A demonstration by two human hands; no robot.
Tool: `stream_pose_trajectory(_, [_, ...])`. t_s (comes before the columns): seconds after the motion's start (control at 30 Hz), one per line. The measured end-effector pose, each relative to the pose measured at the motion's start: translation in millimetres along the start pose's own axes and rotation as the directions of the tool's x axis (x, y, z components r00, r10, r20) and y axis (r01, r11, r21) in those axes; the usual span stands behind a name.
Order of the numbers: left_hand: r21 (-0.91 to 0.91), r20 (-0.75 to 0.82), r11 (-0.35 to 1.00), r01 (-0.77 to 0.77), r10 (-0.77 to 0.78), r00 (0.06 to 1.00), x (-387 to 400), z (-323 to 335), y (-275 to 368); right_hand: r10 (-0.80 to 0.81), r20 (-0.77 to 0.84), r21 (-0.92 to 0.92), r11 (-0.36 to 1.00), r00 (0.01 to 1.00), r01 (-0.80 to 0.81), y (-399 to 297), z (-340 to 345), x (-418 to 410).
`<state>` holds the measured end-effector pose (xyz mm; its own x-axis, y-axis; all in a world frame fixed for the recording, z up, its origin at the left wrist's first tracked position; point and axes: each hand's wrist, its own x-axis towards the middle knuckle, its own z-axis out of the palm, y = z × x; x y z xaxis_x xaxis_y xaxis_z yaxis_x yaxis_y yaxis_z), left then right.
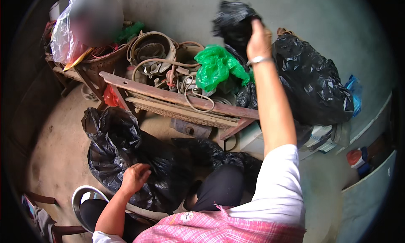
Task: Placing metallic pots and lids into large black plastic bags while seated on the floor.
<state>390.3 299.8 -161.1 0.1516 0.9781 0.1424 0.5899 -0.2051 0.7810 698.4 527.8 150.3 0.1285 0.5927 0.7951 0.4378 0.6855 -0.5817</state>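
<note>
My right hand [261, 42], with a metal bangle on the wrist, is raised at arm's length. It grips a black plastic bag [235, 20], blurred, above the far side of a wooden-framed woven bench [180, 94]. Close below that hand lies a crumpled green plastic bag [212, 67]. My left hand [136, 178] is low at a large black plastic sack [117, 148] on the floor before me. Its fingers are curled; whether they pinch the plastic cannot be made out. More black plastic [208, 151] spreads beside my knee.
Metal buckets [172, 45], cords and small hardware crowd the bench. A bulging black sack [311, 81] leans at the right by the wall. A steel basin [76, 198] sits by my left leg. Stacked bowls [88, 92] and a red bag [112, 96] are near the bench leg.
</note>
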Motion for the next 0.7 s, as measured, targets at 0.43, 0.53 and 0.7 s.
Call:
stream_pose_trajectory(0.43, [-0.961,-0.225,-0.036,-0.273,-0.467,0.855,-22.2,-80.9,-28.5,-0.411,0.899,0.412,0.911,0.152,0.029,-41.1,95.4,-338.5])
stream_pose_trajectory(0.53, [-0.949,-0.313,0.146,-0.279,-0.538,0.783,-30.2,-87.1,-32.8,-0.157,0.986,0.166,0.914,0.055,-0.369,-26.1,95.2,-312.4])
stream_pose_trajectory(0.7, [-0.833,-0.382,0.518,-0.197,-0.279,0.881,-28.8,-61.0,-15.8,-0.043,0.916,0.268,0.807,0.4,-0.527,-31.3,114.8,-297.0])
